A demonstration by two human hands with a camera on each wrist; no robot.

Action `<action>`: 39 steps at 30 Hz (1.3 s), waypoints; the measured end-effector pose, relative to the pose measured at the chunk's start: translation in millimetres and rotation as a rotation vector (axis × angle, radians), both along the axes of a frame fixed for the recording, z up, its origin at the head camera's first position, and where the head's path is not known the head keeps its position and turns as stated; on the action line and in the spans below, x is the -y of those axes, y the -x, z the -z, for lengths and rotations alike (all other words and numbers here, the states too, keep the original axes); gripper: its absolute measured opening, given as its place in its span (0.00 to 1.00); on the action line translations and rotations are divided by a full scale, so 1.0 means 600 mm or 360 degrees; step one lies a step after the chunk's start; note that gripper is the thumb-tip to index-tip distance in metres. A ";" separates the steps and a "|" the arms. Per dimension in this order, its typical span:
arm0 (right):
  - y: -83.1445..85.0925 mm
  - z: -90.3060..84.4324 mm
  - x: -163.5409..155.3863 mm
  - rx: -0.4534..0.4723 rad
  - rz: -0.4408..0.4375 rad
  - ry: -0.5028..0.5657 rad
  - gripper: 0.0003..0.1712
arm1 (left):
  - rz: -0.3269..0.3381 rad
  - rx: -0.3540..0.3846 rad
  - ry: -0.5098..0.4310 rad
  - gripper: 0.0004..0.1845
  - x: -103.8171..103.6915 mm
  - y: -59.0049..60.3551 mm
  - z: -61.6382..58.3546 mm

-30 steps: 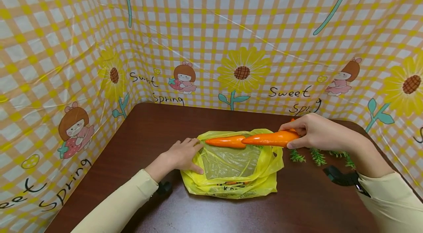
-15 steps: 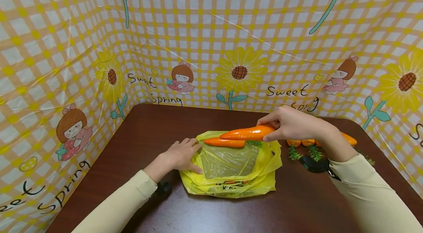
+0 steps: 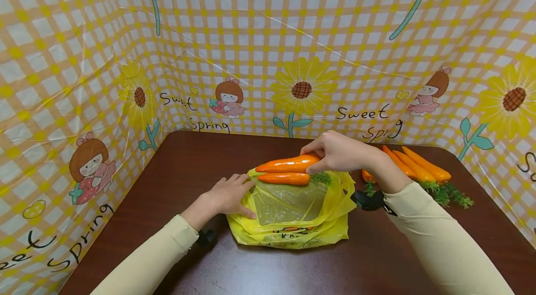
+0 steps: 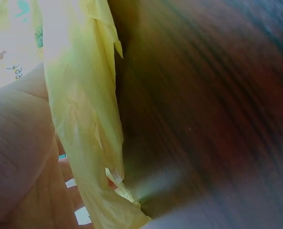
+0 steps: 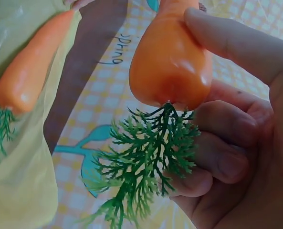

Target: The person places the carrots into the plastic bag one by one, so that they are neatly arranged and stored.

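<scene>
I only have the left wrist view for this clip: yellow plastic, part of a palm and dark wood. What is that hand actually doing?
Observer: The left hand rests with straight fingers on the left edge of a yellow bag that lies on the brown table.
Operator: Anything in or on the bag?
Observer: One carrot lies across its far edge, tip toward the left hand.
Operator: And the other hand?
Observer: The right hand grips a second carrot by its thick end, just above the first one; the right wrist view shows green leaves sprouting from that end.
Operator: Any more carrots?
Observer: Yes, a carrot pile lies on the table to the right, behind the right forearm.
</scene>
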State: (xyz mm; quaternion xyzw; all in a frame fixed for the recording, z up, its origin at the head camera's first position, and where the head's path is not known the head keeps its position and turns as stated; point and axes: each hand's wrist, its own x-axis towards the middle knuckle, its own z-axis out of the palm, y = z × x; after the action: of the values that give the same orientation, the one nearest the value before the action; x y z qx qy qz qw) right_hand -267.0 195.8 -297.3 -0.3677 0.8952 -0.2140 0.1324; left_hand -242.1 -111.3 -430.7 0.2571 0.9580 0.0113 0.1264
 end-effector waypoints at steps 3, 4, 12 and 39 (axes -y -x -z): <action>0.005 0.005 0.014 0.0002 0.0013 0.0005 0.18 | -0.0003 0.0005 -0.0003 0.52 0.001 0.000 -0.001; 0.007 0.008 0.019 0.0006 0.0019 0.0008 0.19 | -0.0004 0.0005 -0.0008 0.52 0.001 0.000 -0.001; 0.022 0.041 0.046 0.0033 0.0051 0.0017 0.21 | 0.0003 -0.0009 -0.0009 0.53 0.000 0.002 0.003; 0.037 0.165 -0.010 0.0241 0.0205 0.0278 0.34 | 0.0011 -0.0035 -0.0011 0.52 0.000 0.000 0.005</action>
State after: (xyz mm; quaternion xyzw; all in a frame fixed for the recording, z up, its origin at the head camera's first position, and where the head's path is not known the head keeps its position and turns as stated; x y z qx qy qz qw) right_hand -289.4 201.9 -396.1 -0.3023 0.8824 -0.3263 0.1531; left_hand -242.0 -111.3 -433.7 0.2610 0.9584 0.0114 0.1149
